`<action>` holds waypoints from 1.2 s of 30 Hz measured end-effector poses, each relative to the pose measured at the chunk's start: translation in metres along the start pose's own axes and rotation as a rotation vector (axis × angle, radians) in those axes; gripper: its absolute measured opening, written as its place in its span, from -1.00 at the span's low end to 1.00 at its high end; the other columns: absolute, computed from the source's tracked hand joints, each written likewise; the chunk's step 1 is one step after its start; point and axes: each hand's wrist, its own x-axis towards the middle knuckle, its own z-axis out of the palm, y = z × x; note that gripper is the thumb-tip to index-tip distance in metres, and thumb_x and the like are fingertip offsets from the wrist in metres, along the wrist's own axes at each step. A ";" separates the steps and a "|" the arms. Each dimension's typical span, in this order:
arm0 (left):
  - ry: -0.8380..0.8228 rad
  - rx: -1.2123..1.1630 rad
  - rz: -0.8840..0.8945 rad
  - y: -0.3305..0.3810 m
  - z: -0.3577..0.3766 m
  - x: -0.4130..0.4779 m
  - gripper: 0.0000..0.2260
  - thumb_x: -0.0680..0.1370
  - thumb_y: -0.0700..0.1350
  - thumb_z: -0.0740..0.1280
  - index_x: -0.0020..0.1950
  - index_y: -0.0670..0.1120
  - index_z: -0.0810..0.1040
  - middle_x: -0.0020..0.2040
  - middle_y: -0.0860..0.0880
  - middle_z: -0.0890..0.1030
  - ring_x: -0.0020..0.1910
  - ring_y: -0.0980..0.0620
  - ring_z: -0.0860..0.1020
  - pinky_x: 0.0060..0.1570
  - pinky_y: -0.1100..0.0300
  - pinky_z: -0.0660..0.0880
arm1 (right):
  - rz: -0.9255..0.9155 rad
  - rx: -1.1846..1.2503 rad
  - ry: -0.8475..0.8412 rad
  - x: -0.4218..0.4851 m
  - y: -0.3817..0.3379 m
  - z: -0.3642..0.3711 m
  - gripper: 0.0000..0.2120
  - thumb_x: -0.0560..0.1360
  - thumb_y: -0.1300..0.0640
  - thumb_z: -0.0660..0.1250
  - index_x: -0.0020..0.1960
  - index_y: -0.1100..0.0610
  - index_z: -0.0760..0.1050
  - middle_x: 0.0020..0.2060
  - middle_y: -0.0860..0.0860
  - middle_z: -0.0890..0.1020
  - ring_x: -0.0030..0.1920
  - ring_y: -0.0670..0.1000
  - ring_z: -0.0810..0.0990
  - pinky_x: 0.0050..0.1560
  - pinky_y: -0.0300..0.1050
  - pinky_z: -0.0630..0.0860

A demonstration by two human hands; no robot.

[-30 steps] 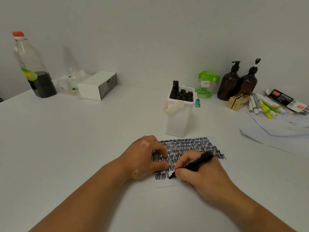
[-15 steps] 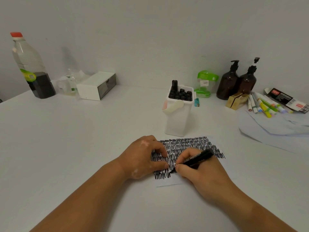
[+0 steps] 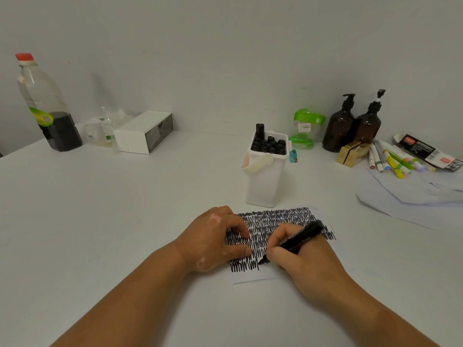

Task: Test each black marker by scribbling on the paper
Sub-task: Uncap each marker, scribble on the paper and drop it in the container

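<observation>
A small sheet of paper (image 3: 253, 278) lies on the white table, nearly covered with rows of black scribble. My right hand (image 3: 300, 261) grips a black marker (image 3: 299, 240) like a pen, its tip touching the paper at the end of the lowest scribble row. My left hand (image 3: 215, 239) rests on the paper's left edge with fingers spread, pressing it flat. Behind the paper stands a white holder (image 3: 263, 181) filled with several black markers (image 3: 269, 144), one standing taller than the others.
At the back left stand a bottle (image 3: 47, 106) with dark liquid and a white drawer box (image 3: 144, 132). At the back right are two brown pump bottles (image 3: 353, 123), a green container (image 3: 307, 127), coloured markers (image 3: 390, 159) and loose papers (image 3: 411, 194).
The marker tip has wandered up and down at the end of the lowest scribble row. My left hand has stayed on the paper.
</observation>
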 end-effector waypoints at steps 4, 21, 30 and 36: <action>0.028 -0.088 -0.007 0.002 -0.004 -0.002 -0.83 0.57 0.03 0.36 0.15 0.15 0.57 0.00 0.20 0.52 0.00 0.26 0.44 0.02 0.36 0.35 | 0.081 0.452 0.085 0.005 0.003 -0.012 -0.90 0.28 0.14 0.41 -0.26 0.06 0.50 -0.51 0.06 0.46 -0.52 -0.02 0.33 -0.53 -0.23 0.21; 0.156 -0.788 -0.132 0.011 -0.008 -0.002 -0.79 0.45 -0.19 0.53 0.02 0.07 0.71 -0.02 0.02 0.74 0.01 0.03 0.69 0.10 0.23 0.59 | 0.038 0.805 0.179 0.011 0.006 -0.041 -0.86 0.45 0.25 0.37 -0.27 0.11 0.57 -0.44 0.18 0.55 -0.50 0.03 0.45 -0.52 -0.14 0.40; 0.085 -0.690 -0.029 0.015 -0.005 -0.003 -0.81 0.49 -0.10 0.50 0.08 0.10 0.70 -0.04 0.02 0.72 -0.02 -0.02 0.67 0.14 0.02 0.58 | -0.024 0.626 0.139 0.008 0.005 -0.039 -0.80 0.28 0.05 0.48 -0.16 0.13 0.67 -0.38 0.15 0.63 -0.42 0.04 0.53 -0.48 -0.16 0.43; 0.067 -0.678 0.072 0.018 -0.005 -0.005 -0.88 0.55 -0.03 0.41 0.07 0.09 0.64 -0.10 0.09 0.66 -0.12 0.08 0.59 -0.02 0.10 0.55 | -0.017 0.553 0.090 0.006 0.001 -0.035 -0.79 0.28 0.09 0.51 -0.10 0.07 0.68 -0.27 0.20 0.72 -0.36 0.10 0.65 -0.44 -0.14 0.50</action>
